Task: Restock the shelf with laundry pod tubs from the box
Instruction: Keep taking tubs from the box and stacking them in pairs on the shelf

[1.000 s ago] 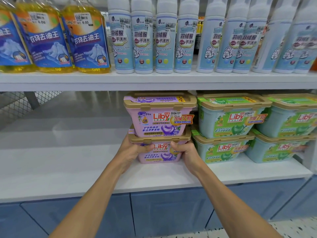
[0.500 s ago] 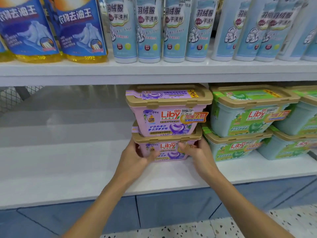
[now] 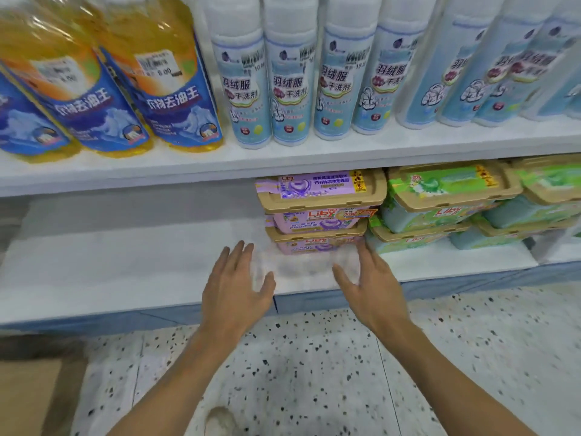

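Both open, apart, empty: keep left hand (image 3: 237, 286) and right hand (image 3: 374, 291) clear of mid-frame purple tub stack (image 3: 317, 220); toppling risk if knocked.

Left hand (image 3: 235, 287) bare, slim fingers; right hand (image 3: 372, 289) bare too; left forearm (image 3: 176, 372) and right forearm (image 3: 440, 372) uncovered as far as the view shows; fingertips smeared by motion blur; nails too blurred to tell.

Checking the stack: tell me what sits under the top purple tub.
A second purple tub, resting on the lower shelf. Anything behind the pair is covered.
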